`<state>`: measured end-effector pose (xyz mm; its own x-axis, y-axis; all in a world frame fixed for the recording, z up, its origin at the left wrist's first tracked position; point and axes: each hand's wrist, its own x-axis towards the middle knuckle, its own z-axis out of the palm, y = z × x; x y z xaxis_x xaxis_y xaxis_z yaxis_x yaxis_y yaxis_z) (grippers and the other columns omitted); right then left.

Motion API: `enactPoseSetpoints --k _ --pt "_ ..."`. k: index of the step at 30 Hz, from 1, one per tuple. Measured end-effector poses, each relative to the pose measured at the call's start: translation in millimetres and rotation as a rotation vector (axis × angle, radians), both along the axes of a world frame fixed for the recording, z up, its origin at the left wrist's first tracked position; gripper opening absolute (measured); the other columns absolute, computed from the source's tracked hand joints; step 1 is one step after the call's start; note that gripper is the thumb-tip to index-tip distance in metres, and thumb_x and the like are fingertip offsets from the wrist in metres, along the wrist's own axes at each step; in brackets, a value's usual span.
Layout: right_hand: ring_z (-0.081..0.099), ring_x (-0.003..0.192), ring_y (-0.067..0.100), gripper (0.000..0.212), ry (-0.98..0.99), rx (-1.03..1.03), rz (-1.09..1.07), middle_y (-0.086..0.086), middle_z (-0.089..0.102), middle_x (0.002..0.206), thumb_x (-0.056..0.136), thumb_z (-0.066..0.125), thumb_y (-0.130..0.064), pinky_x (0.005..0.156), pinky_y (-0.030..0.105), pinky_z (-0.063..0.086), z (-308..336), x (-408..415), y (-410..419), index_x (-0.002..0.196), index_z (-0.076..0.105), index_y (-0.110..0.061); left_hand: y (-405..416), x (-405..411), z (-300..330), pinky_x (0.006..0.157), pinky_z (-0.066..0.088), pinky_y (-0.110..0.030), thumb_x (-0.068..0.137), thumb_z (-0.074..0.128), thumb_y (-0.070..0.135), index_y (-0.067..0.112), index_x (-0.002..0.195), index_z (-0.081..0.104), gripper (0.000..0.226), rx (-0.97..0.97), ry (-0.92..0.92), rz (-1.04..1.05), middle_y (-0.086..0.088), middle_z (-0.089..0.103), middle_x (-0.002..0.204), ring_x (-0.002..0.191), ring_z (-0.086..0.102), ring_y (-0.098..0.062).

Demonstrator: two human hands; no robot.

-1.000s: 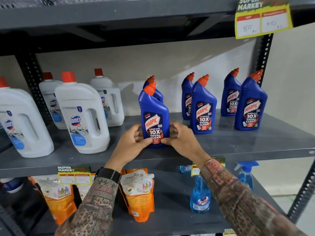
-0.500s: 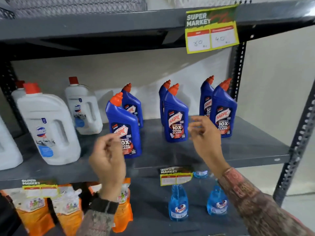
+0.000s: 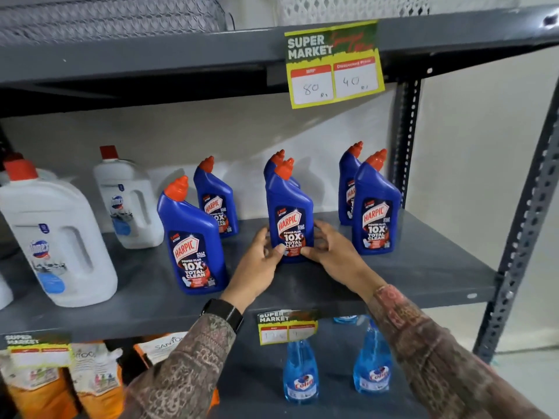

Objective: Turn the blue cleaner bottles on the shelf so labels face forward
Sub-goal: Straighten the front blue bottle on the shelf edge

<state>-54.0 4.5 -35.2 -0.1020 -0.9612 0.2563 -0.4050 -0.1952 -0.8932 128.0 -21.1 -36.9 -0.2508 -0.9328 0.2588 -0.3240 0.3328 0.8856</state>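
Observation:
Several blue cleaner bottles with orange caps stand on the grey middle shelf [image 3: 408, 276]. The front middle bottle [image 3: 289, 207] is upright with its label toward me. My left hand [image 3: 260, 261] holds its lower left side and my right hand [image 3: 332, 252] its lower right side. The front left bottle [image 3: 190, 237] and front right bottle [image 3: 375, 207] also show their labels. Behind them stand a back left bottle [image 3: 216, 201], a back right bottle [image 3: 348, 189] and a mostly hidden back middle bottle [image 3: 276, 160].
White jugs with red caps [image 3: 57, 237] [image 3: 127, 198] stand on the left of the shelf. A price tag [image 3: 332, 65] hangs from the shelf above. Light blue spray bottles [image 3: 299, 373] and orange pouches [image 3: 36, 385] fill the shelf below. A steel upright [image 3: 526, 222] borders the right.
Both hands were in the air half a second ago; now they clasp the front middle bottle. Before that they held the front left bottle. The view has shifted right.

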Motion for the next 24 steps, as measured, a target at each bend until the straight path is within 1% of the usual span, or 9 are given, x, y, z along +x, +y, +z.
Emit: enactPoseSetpoints --k 3,5,6,8,10,13,16,20,24 --pt "0.067 0.12 0.014 0.063 0.059 -0.033 -0.047 -0.003 0.068 0.135 0.091 0.077 -0.02 0.107 0.044 0.055 0 1 7 0.147 0.048 -0.022 1 4 -1 0.101 0.054 -0.028 0.102 0.064 0.023 0.022 0.14 0.054 0.039 0.008 0.02 0.008 0.019 0.068 0.116 0.111 0.065 0.003" --pt "0.067 0.119 0.015 0.061 0.131 -0.052 -0.083 -0.001 0.068 0.134 0.09 0.078 -0.021 0.103 0.041 0.057 -1 1 14 0.143 0.049 -0.02 8 8 1 0.104 0.055 -0.035 0.1 0.068 0.024 0.022 0.136 0.058 0.037 0.007 -0.022 0.002 0.018 0.071 0.115 0.108 0.067 0.004" --pt "0.067 0.116 0.014 0.059 0.141 -0.055 -0.091 -0.001 0.069 0.132 0.09 0.078 -0.02 0.098 0.034 0.058 -2 0 17 0.141 0.05 -0.018 11 10 2 0.102 0.056 -0.032 0.099 0.069 0.024 0.022 0.134 0.059 0.037 0.006 -0.044 -0.006 0.018 0.072 0.114 0.105 0.066 0.007" --pt "0.067 0.108 0.009 0.055 0.137 -0.062 -0.086 -0.003 0.07 0.126 0.088 0.079 -0.018 0.087 0.021 0.055 -6 -2 24 0.136 0.052 -0.016 16 14 2 0.09 0.055 -0.016 0.098 0.07 0.025 0.023 0.135 0.058 0.038 -0.009 -0.088 -0.038 0.02 0.071 0.114 0.1 0.066 0.014" --pt "0.069 0.106 0.005 0.056 0.123 -0.068 -0.065 -0.006 0.071 0.124 0.087 0.081 -0.018 0.087 0.022 0.058 -11 -5 29 0.135 0.053 -0.018 19 20 -4 0.08 0.054 -0.009 0.098 0.07 0.024 0.023 0.135 0.059 0.039 -0.029 -0.091 -0.064 0.019 0.072 0.117 0.099 0.067 0.016" --pt "0.071 0.11 0.007 0.061 0.089 -0.066 -0.032 -0.005 0.073 0.123 0.084 0.084 -0.017 0.096 0.034 0.061 -13 -7 32 0.136 0.054 -0.02 25 26 -13 0.09 0.057 -0.014 0.097 0.071 0.023 0.023 0.139 0.057 0.044 -0.056 -0.021 -0.067 0.015 0.073 0.122 0.11 0.068 0.011" --pt "0.072 0.113 0.012 0.065 0.062 -0.073 -0.029 -0.004 0.073 0.123 0.081 0.086 -0.013 0.098 0.043 0.061 -13 -6 32 0.138 0.055 -0.018 25 27 -17 0.098 0.056 -0.022 0.097 0.071 0.023 0.025 0.145 0.053 0.051 -0.087 0.031 -0.051 0.015 0.072 0.127 0.117 0.068 0.005" --pt "0.072 0.11 0.011 0.063 0.085 -0.078 -0.037 -0.005 0.074 0.122 0.08 0.087 -0.015 0.097 0.041 0.061 -11 1 33 0.134 0.057 -0.02 23 27 -16 0.1 0.054 -0.022 0.099 0.069 0.022 0.024 0.151 0.047 0.056 -0.085 0.059 -0.052 0.014 0.067 0.133 0.12 0.065 0.005" --pt "0.072 0.108 0.008 0.062 0.08 -0.081 -0.032 -0.008 0.074 0.119 0.08 0.088 -0.016 0.097 0.036 0.061 -10 2 38 0.133 0.058 -0.023 25 30 -15 0.097 0.056 -0.022 0.097 0.071 0.016 0.03 0.144 0.049 0.054 -0.042 0.067 -0.079 0.019 0.07 0.122 0.113 0.068 0.007"
